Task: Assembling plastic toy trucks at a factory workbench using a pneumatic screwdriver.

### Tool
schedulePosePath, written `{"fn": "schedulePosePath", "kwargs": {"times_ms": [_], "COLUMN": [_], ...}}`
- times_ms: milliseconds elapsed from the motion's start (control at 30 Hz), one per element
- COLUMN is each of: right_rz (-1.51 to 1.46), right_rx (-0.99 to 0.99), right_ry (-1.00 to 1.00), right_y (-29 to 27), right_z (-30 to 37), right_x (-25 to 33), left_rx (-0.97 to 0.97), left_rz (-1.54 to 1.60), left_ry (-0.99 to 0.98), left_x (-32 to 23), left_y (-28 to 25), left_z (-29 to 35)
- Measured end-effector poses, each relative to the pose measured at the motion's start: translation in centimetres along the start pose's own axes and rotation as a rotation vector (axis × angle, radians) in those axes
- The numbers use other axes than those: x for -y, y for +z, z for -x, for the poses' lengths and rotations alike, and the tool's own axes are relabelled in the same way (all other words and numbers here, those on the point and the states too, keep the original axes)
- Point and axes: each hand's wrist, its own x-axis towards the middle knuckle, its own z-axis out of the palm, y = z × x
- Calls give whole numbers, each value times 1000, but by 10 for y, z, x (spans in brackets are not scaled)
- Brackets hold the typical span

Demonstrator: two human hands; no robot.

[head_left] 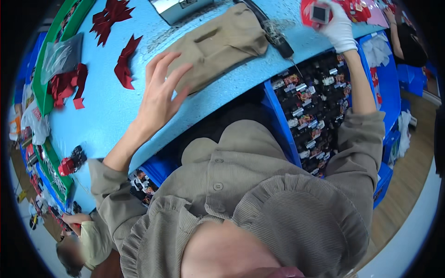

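My bare left hand [160, 95] hovers at the left end of a brown cloth-covered pad [227, 39], its fingers apart and nothing in them. At the far right of the table, my right hand [340, 30] in a white glove grips a red piece with a grey square [320, 14]; its exact kind is unclear. A black-handled tool [282, 46] with a thin metal shaft lies beside the pad's right end, its tip over the table edge. Frayed strands lie by it. More red pieces [359, 11] sit just beyond the glove.
Dark red ribbons [126, 62] and a clear plastic bag [62, 55] lie at left, near a green tray [46, 99]. A metal box [181, 9] stands at the back. Blue bins [278, 111] below the edge hold many small black parts. Other people work at lower left and far right.
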Motion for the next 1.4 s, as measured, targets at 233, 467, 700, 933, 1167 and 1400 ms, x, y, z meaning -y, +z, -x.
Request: {"fn": "schedulePosePath", "kwargs": {"times_ms": [233,467,700,933,1167,1400], "right_rz": [-713,95,594,550,467,-563], "right_rx": [260,-258,-74,-243,-488,-391], "right_ry": [-217,624,704,772,678,495], "right_y": [-36,29,103,67,-89,-154], "right_z": [46,125,158,154,129,116], "right_x": [96,-56,-58,-78,-49,69], "left_rx": [-1073,-363,-382,-401,-716,-134], "left_rz": [9,557,458,87,176,859], "left_ry": [660,-170,-160,128,176,112], "left_x": [-56,-9,28,32,9,-68], "left_y": [28,39,80,78,54,36], "left_z": [-132,-91,-61,-52,-52,-81]}}
